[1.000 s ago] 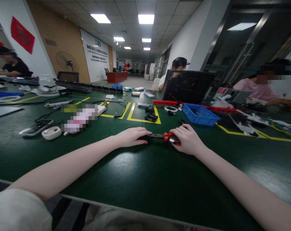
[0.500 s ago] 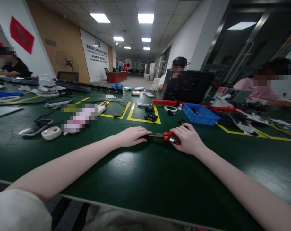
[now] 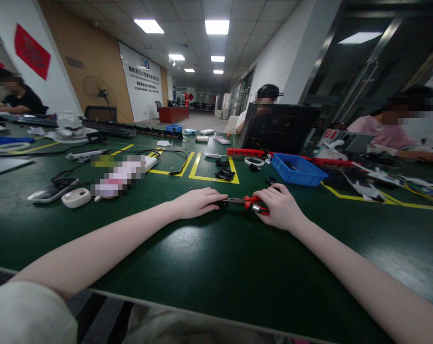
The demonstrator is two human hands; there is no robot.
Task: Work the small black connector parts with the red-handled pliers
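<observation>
My right hand (image 3: 279, 209) is closed round the red handles of a pair of pliers (image 3: 247, 203), whose dark jaws point left. My left hand (image 3: 196, 203) rests on the green table (image 3: 209, 267) with its fingers curled over something small and dark at the jaw tips; what it is I cannot make out. Both forearms lie on the table top.
A blue tray (image 3: 298, 170) stands behind my right hand, with small black parts (image 3: 225, 174) inside yellow floor-tape lines. A phone (image 3: 52, 189) and a white oval case (image 3: 76, 197) lie at the left. Three other people sit around the table.
</observation>
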